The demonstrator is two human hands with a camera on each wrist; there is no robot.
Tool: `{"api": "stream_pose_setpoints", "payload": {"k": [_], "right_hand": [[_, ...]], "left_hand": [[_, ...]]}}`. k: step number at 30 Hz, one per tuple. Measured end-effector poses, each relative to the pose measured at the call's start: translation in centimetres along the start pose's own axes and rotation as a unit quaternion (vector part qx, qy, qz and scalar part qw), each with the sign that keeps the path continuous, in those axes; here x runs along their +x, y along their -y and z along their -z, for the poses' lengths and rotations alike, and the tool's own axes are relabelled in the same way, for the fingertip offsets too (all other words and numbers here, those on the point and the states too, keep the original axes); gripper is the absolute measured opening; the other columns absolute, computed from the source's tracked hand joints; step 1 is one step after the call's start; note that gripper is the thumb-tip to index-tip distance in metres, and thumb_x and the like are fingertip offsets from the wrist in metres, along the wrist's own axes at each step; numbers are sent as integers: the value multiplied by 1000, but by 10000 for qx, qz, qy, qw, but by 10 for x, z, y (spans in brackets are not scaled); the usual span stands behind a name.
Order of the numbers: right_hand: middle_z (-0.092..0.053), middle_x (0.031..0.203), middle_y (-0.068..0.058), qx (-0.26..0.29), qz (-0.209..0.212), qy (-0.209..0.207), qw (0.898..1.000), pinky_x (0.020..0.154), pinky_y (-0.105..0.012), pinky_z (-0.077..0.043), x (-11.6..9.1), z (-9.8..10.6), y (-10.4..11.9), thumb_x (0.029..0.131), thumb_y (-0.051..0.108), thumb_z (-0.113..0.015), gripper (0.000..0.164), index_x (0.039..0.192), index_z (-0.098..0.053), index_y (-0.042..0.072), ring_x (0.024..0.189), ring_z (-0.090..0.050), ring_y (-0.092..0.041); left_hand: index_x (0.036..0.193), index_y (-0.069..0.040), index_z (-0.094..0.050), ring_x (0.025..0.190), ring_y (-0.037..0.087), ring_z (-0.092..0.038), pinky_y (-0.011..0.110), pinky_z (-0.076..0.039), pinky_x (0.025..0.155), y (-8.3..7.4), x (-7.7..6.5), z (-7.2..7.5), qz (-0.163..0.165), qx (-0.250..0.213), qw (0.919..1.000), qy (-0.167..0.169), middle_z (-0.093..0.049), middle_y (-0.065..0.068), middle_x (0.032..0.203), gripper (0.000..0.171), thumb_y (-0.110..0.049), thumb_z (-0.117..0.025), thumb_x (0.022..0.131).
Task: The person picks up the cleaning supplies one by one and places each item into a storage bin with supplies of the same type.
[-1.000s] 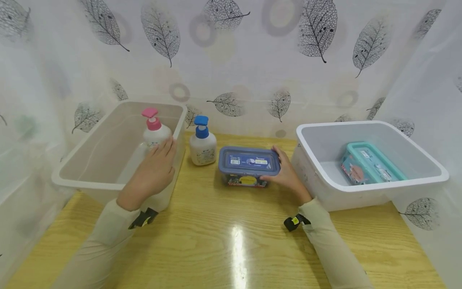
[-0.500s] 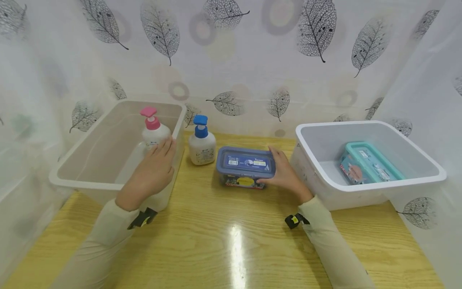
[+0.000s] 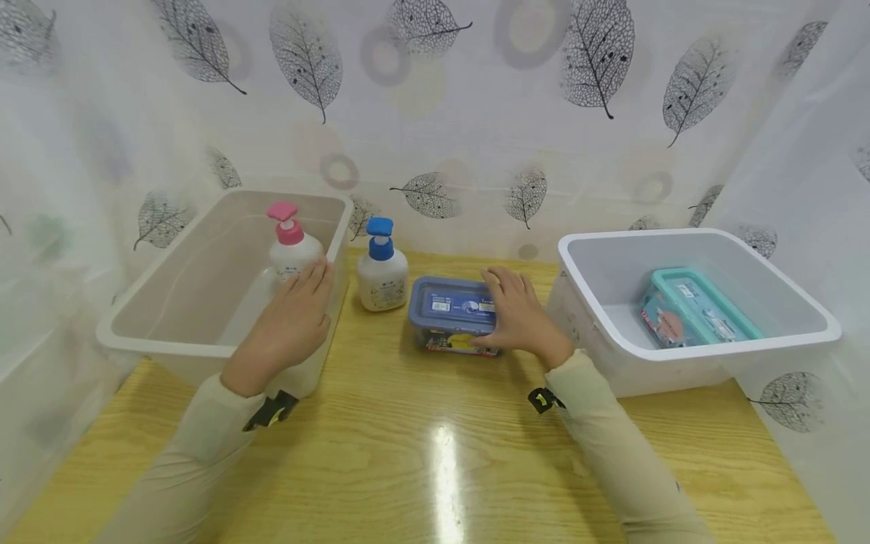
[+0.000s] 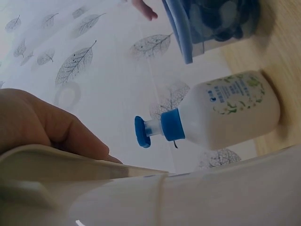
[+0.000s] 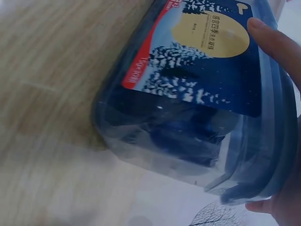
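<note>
My right hand [image 3: 522, 316] spans the lid of a blue-lidded plastic box of laundry pods [image 3: 445, 306], which stands on the table. In the right wrist view, the thumb [image 5: 270, 38] presses the edge of the box's snowy-tree label, and a fingertip shows past the lid's far corner. My left hand [image 3: 285, 321] rests over the right rim of the left white basin [image 3: 170, 349], fingers fairly straight. Just beyond those fingers, inside the basin, a pink-topped pump bottle [image 3: 292, 248] is partly hidden. A blue-topped pump bottle [image 3: 383, 281] stands between basin and box.
To the right, another white basin [image 3: 578, 253] holds a teal-lidded plastic box [image 3: 707, 306]. Both basins stand on the wooden table [image 3: 381, 438]. Behind them hangs a leaf-patterned curtain [image 3: 462, 113].
The box has slid slightly left. My right hand has shifted left along it, from its right end to farther over the lid. My left hand stays put.
</note>
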State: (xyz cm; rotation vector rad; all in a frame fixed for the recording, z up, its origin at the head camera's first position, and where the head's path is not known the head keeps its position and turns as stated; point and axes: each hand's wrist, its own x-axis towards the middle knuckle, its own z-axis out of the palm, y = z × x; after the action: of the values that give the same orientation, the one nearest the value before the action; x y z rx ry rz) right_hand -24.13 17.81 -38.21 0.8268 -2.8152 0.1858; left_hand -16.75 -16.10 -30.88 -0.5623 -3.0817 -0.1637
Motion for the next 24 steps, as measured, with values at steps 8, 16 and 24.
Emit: {"api": "stream_pose_setpoints", "payload": {"k": [8,16,24], "right_hand": [[-35,144,-20,-227,212,298,9991,112,-61,-21,11,3,4,56,66,-76,122,146,-24,1,136,-30,-37],[-33,145,-20,51,371,475,9982,113,-62,-18,17,2,0,55,64,-79,123,146,-25,1,137,-28,-35],[-30,148,-22,160,382,855,9955,113,-64,-15,19,2,1,56,64,-77,124,149,-20,4,139,-26,-38]], "left_hand": [[145,12,-11,144,41,-8,53,-10,118,1,1,1,38,-72,9999,65,-8,28,155,61,-9,-35,93],[145,13,-12,144,41,-8,54,-10,118,1,3,1,40,-50,10000,45,-8,28,155,61,-9,-36,93],[145,13,-12,144,41,-9,53,-11,118,1,2,1,12,-21,10000,-13,-10,28,154,61,-9,-36,93]]}}
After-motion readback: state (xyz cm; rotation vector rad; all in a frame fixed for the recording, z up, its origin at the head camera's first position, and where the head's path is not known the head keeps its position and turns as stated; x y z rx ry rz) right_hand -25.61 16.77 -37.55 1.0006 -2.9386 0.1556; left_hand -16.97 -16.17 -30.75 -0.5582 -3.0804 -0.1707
